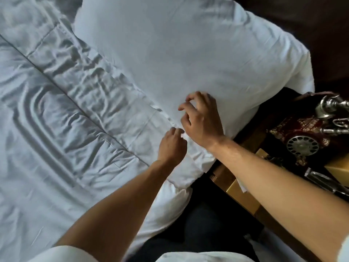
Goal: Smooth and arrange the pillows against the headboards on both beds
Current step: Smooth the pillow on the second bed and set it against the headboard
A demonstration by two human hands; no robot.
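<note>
Leaning over the bed's near edge, a person works on a white pillow (179,53) lying at the head corner beside the dark headboard (311,35). The left hand (172,144) pinches its lower hem; the right hand (203,118) hovers loosely curled, holding nothing. Pulling the hem taut while sweeping outward should flatten the creases.

Both bare forearms reached forward from short white sleeves, the left from the lower left and the right from the lower right, converging near the middle of the view. The left hand (172,143) was knuckles-up, its fingers curled under and pinching a bit of white fabric. The right hand (201,118) sat just beyond it, palm down, fingers spread and loosely bent, fingertips raised.
</note>
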